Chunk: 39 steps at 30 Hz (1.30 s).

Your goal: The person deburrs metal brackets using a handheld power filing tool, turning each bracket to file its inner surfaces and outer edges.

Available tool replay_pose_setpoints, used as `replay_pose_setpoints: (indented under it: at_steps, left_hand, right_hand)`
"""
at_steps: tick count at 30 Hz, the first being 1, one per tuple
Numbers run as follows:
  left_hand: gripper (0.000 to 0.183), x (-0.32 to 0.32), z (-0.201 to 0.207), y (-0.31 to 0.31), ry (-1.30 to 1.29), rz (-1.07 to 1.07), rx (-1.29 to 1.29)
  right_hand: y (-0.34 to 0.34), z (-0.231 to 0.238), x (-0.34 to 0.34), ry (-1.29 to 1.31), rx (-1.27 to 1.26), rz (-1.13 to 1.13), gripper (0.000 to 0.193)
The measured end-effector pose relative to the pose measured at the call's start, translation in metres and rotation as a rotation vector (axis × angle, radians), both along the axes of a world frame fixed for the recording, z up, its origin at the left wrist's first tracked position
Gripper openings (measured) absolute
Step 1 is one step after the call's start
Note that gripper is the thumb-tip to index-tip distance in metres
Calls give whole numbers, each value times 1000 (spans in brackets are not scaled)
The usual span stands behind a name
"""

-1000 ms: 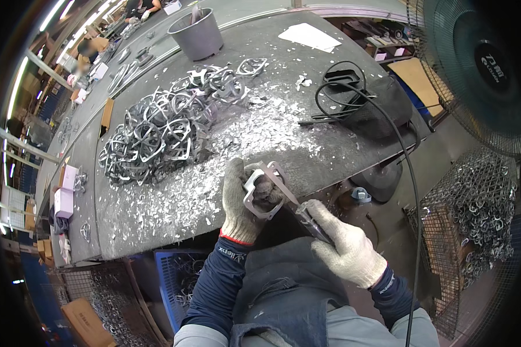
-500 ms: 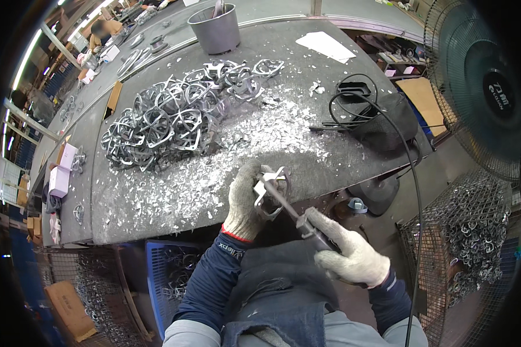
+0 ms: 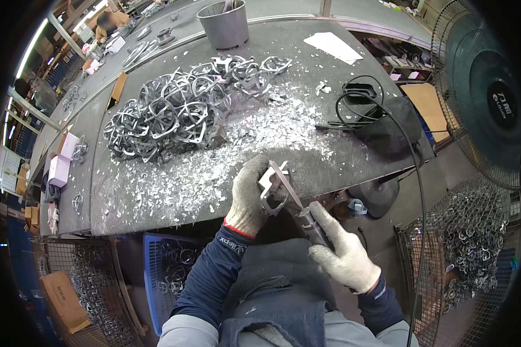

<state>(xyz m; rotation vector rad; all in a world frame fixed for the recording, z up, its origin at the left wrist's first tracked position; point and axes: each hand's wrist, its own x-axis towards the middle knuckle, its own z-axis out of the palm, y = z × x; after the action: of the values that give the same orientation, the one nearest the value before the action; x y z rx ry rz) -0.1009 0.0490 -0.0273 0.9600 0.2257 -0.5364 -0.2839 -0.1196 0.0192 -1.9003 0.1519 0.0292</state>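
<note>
Beside a littered table [image 3: 324, 170], hands [image 3: 248, 194] [image 3: 347, 260] grip a metal frame [image 3: 266, 181] and bladed tool [image 3: 312, 224].

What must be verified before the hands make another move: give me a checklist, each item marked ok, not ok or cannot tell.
1. Left hand grips the metal part: ok.
2. Right hand holds the tool by its handle: ok.
3. Both hands gloved: ok, pale knitted gloves on each.
4. Tool's blade touching the part: cannot tell; it overlaps the part in this view, but contact is unclear.
5. Black cable away from the right hand: ok, it hangs to the right of it.
6. Bench free of loose scraps: not ok, silvery flakes are scattered across it.
</note>
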Motion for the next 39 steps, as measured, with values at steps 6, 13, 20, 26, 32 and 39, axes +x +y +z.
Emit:
replay_pose_setpoints:
  at_steps: [6, 13, 20, 26, 32, 39]
  left_hand:
    - [27, 5, -14, 6, 144, -102, -243]
    - [24, 8, -33, 8, 61, -148, -290]
    - [20, 14, -29, 9, 201, -124, -339]
    - [55, 13, -24, -2, 212, 111, -370]
    - [49, 4, -26, -9, 207, 352, -379]
    - [50, -7, -3, -25, 196, 455, -340]
  right_hand:
    - [-16, 20, 12, 566, 500, 183, 88]
    - [2, -6, 1, 4, -160, 329, 81]
    - [3, -4, 2, -134, -156, 139, 80]
    - [19, -19, -1, -203, -376, 96, 79]
    - [37, -22, 4, -193, -488, -31, 76]
    - [36, -40, 7, -212, -580, -122, 77]
